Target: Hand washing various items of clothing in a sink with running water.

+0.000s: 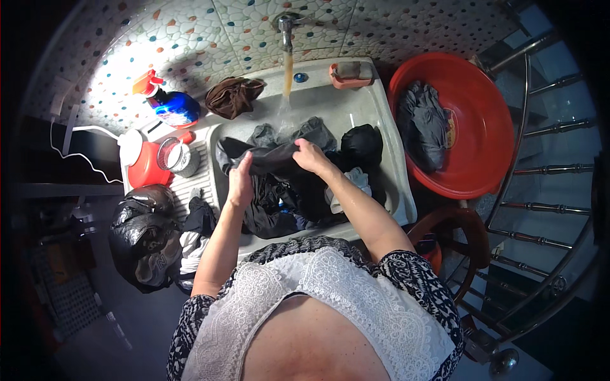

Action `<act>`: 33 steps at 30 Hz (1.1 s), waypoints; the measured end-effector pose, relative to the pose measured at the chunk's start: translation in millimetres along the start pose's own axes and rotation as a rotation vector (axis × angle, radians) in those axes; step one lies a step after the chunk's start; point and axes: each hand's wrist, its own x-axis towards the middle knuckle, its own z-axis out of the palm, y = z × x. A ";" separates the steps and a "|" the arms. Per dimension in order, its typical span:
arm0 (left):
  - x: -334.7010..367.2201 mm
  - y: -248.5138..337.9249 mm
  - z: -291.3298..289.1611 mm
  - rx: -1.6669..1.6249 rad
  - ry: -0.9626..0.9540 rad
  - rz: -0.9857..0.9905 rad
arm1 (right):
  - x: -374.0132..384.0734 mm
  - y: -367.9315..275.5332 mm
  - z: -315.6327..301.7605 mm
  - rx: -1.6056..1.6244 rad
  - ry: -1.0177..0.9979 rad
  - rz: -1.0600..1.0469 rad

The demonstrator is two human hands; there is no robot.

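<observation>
- Pebble-patterned wall tiles (254, 38) stand behind a pale sink (396, 159), and it's busy in the basin!
- Left hand (240, 184) closes on one side of a dark cloth (273, 161); right hand (310, 157) grips its upper edge, the fabric stretched between them.
- That cloth hangs over the sink, right above a heap of dark laundry (270, 216).
- Just beyond, water (288, 75) pours from the metal tap (286, 35)!
- Up on the rim, a crumpled brown cloth (233, 98) sits near a blue spray bottle (176, 109).
- Out right, a big red tub (483, 140) holds grey fabric (424, 127).
</observation>
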 end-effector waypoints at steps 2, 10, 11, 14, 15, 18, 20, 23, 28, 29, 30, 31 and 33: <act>-7.7 12.2 -0.9 0.087 -0.073 0.340 | -2.1 25.4 2.0 -0.161 -0.066 0.118; -1.7 65.2 3.3 -0.287 -0.140 0.216 | -1.9 49.3 15.4 -0.352 0.021 -0.028; -6.4 84.3 9.8 -0.679 -0.198 -0.007 | 3.0 54.0 17.8 -0.316 0.070 -0.132; -17.7 101.4 7.7 -0.601 -0.179 0.106 | 12.2 47.8 23.0 -0.066 0.014 -0.134; -20.6 105.2 5.7 -0.581 -0.173 0.160 | 12.9 46.6 24.1 -0.061 0.007 -0.134; -29.0 117.4 3.0 -0.703 -0.257 0.163 | 13.3 42.3 26.1 0.160 0.080 -0.162; -33.2 124.6 4.0 -0.680 -0.239 0.206 | 14.4 39.2 29.7 0.050 0.073 -0.117; -39.8 140.7 13.0 -0.682 -0.210 0.246 | 19.8 34.1 37.3 -0.004 0.024 -0.259; -29.8 134.5 -1.5 -0.650 -0.241 0.246 | -15.5 -35.7 53.6 0.232 -0.289 -0.107; -24.3 133.1 3.9 -0.656 -0.264 0.241 | -22.2 -23.7 67.8 0.320 -0.326 -0.294; -17.1 125.1 2.0 -0.455 -0.204 0.215 | -32.8 -41.4 69.9 0.285 -0.439 -0.148; -11.5 118.1 1.7 -0.256 -0.144 0.188 | -39.4 -54.2 64.9 0.040 -0.653 -0.021; -0.6 99.5 2.4 -0.127 0.002 -0.122 | -52.5 -32.7 76.1 -0.130 -0.484 -0.393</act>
